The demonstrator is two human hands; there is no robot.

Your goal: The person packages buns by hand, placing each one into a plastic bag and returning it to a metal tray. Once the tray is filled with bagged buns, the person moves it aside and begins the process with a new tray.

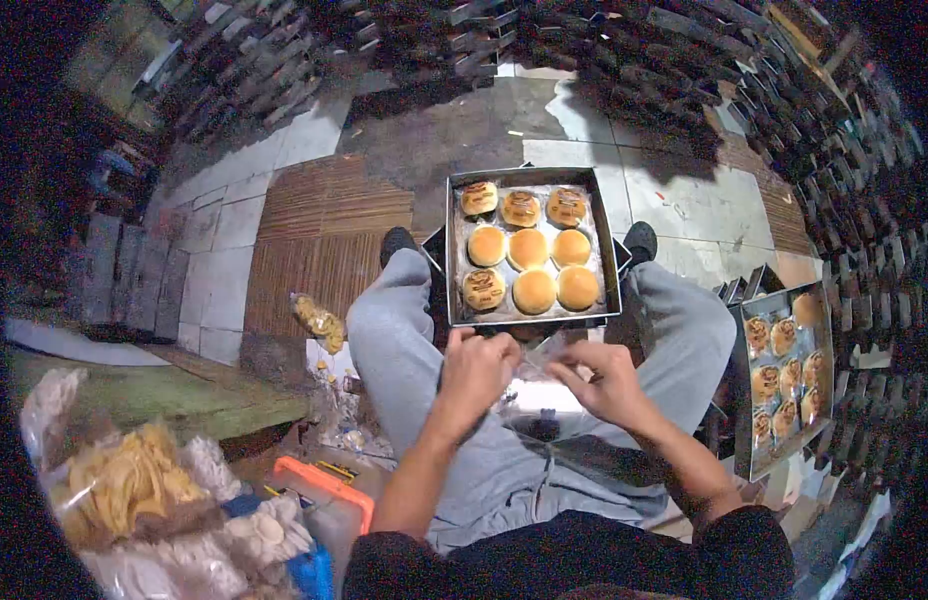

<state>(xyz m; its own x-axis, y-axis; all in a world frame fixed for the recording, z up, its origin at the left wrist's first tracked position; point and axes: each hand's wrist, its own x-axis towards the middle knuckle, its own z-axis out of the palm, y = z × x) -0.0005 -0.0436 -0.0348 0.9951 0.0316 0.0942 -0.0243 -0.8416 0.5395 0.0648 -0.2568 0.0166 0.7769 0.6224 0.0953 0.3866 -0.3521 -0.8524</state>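
Low over the lap, my left hand (481,368) has its fingers curled at one edge of a thin clear plastic bag (544,352). My right hand (606,380) pinches the other side between thumb and fingers. Beneath them, a shiny stack of clear plastic bags (544,397) lies between the thighs. Just beyond the hands is a square metal tray (529,321) holding round golden buns in rows. Plain tops show on several, such as the middle bun (528,249). Others, including the lower-left bun (485,289), carry dark printed marks, apparently from printed wrappers.
To the right, a second tray (829,400) holds several buns with dark print. At lower left are a bag of yellowish items (134,480), an orange-rimmed container (329,480) and white bundles. A yellow packet (319,322) lies by the left knee. Stacked dark slats surround the tiled floor.
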